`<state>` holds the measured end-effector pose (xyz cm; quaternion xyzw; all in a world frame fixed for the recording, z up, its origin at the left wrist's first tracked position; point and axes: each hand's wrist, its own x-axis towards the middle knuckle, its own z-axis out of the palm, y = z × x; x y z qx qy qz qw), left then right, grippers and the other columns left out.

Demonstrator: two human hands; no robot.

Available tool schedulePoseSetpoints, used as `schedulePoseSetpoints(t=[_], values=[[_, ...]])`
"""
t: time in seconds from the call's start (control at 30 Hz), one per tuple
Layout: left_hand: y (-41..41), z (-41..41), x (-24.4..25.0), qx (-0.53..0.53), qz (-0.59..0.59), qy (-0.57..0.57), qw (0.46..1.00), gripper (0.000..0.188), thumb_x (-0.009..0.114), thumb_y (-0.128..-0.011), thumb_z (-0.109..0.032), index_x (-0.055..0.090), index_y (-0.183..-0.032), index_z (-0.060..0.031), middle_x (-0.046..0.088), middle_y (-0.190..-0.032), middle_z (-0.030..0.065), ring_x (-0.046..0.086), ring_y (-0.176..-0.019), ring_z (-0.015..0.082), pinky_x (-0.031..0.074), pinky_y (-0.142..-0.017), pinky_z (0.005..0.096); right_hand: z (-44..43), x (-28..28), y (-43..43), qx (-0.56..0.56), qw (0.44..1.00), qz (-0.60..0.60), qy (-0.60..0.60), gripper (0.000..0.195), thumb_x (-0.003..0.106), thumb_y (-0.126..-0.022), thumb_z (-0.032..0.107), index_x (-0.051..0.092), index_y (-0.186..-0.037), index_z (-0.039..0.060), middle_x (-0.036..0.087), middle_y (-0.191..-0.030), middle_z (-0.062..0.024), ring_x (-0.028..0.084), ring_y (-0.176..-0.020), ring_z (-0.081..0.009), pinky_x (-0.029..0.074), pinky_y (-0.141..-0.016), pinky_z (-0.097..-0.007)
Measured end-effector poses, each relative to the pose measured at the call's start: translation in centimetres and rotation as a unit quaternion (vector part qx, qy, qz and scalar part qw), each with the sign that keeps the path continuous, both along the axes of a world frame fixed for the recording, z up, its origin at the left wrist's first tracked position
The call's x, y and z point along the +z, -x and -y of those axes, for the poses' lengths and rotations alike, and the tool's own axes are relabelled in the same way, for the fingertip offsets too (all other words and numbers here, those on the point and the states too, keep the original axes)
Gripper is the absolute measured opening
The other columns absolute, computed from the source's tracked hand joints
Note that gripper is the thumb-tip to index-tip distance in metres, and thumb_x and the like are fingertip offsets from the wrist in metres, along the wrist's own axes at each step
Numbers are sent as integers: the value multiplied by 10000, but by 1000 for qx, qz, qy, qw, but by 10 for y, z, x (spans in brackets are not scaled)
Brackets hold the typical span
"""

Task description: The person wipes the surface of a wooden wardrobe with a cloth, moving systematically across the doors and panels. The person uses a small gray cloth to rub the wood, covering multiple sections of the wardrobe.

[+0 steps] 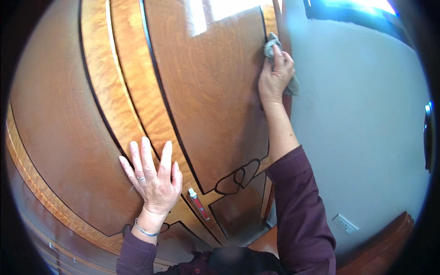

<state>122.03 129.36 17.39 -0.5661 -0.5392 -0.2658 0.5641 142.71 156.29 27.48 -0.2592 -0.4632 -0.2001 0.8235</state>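
A grey-green cloth is bunched in my right hand, pressed at the right edge of a glossy wooden wardrobe door. Part of the cloth hangs below the fingers on the wall side. My left hand has its fingers spread over the pale wood strips where two doors meet, with nothing held in it. It wears a ring and a bracelet. Just right of that hand, a red and silver door handle is fixed to the wardrobe. Dark inlaid lines frame the door panels.
A pale blue wall runs along the right side, with a wall socket low on it. Brown wooden furniture stands at the lower right. Another wardrobe panel extends to the left. Bright window light reflects at the top.
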Motion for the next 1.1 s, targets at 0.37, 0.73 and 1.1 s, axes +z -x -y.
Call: schedulePoseSetpoints(t=[0.37, 0.73, 1.1], values=[[16, 3, -2, 34, 11, 23, 999, 661, 669, -806, -269, 445, -1420, -171, 282, -1527, 206, 208, -1414, 470, 144, -1121, 635, 158, 64, 128, 113, 845, 455, -257, 596, 668, -777, 53, 560, -1316, 284, 559, -1335, -63, 487, -1233, -320, 429, -1022, -440], [12, 2, -2, 14, 21, 42, 999, 646, 665, -800, -324, 466, -1397, -180, 315, -1512, 184, 218, -1411, 452, 153, -1118, 633, 0, 154, 31, -68, 997, -16, -25, 509, 523, -961, 429, 456, -1398, 176, 530, -1209, -201, 535, -1079, -364, 417, -956, -472], [45, 35, 26, 23, -9, 21, 999, 581, 668, -799, -268, 517, -1354, -184, 357, -1488, 153, 271, -1395, 359, 186, -1111, 606, 220, 137, 219, 185, 814, 393, -386, 391, 571, -880, 46, 586, -1254, 161, 570, -1195, -143, 546, -1161, -318, 466, -981, -423]])
